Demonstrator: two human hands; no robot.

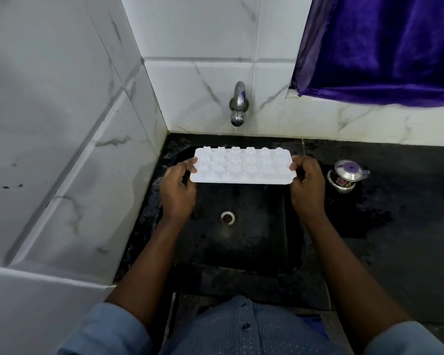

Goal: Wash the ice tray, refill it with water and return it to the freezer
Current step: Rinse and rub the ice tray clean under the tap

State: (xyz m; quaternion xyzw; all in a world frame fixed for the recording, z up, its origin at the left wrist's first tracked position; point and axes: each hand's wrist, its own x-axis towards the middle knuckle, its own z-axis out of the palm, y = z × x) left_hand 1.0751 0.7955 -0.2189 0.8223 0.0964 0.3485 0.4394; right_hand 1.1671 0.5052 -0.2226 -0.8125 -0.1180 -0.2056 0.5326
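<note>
A white ice tray (241, 166) is held level over the black stone sink (254, 239), its bumpy moulded underside facing up. My left hand (177, 188) grips its left end with fingers curled round the edge. At the tray's right end my right hand (306, 185) pinches the edge the same way. A chrome tap (238, 106) sticks out of the tiled wall just behind the tray, and no water runs from it. The drain (227, 217) shows below the tray.
A small steel pot with a purple-knobbed lid (346, 175) stands on the wet black counter (408, 201) right of the sink. White marble-look tiled walls (62, 149) close in on the left and behind. A purple curtain (382, 47) hangs at the upper right.
</note>
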